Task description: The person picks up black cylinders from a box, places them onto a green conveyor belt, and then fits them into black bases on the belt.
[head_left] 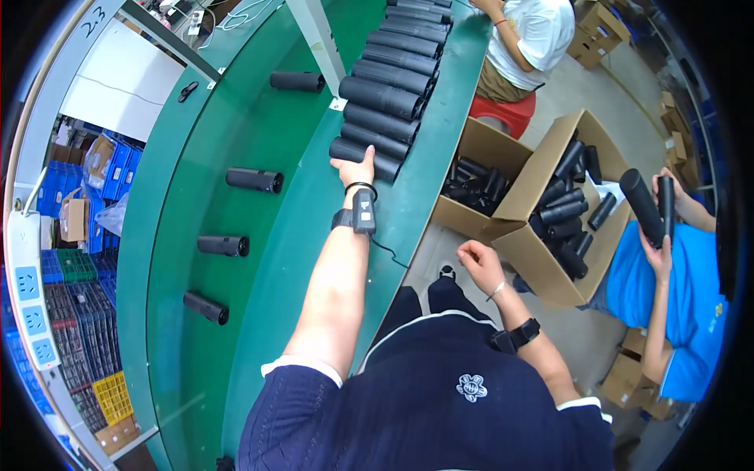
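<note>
My left hand (pixel 357 167) is closed around the near black tube (pixel 385 166) of a row, with the thumb on top and the fingers toward its left end. Beyond it, several like black tubes (pixel 382 98) lie side by side along the green tabletop (pixel 330 228). My right hand (pixel 481 265) hangs off the table's right edge, fingers curled in, with nothing visible in it. It is nearest to an open cardboard box (pixel 543 276) that holds many loose black tubes (pixel 562 208).
Several black tubes (pixel 255 180) lie spaced out on the green conveyor belt (pixel 188 275) at left. A metal post (pixel 318 47) stands between belt and row. A second carton (pixel 463 216) adjoins the first. One co-worker in blue (pixel 667 306) holds two black tubes; another sits on a red stool (pixel 510 114).
</note>
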Tool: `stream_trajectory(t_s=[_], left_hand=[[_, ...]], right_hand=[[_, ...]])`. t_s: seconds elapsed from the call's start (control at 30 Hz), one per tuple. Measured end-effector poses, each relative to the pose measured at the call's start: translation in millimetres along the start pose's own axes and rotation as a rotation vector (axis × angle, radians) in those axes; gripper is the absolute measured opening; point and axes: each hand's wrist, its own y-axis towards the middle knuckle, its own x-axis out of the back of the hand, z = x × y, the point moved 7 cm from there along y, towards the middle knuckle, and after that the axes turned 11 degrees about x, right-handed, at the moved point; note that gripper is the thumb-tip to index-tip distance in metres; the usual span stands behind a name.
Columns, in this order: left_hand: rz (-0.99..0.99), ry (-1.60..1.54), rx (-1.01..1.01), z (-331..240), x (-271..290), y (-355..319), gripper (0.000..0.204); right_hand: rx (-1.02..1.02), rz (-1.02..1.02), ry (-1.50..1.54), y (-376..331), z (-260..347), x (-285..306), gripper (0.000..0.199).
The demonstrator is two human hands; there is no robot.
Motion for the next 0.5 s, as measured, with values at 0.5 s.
stream_trajectory(t_s=[0.5], left_hand=[[1.16, -1.29, 0.527, -14.3, 58.4, -193.8, 0.055]], right_hand=[[-0.181, 0.251, 0.531, 21.2, 53.2, -29.8, 0.028]])
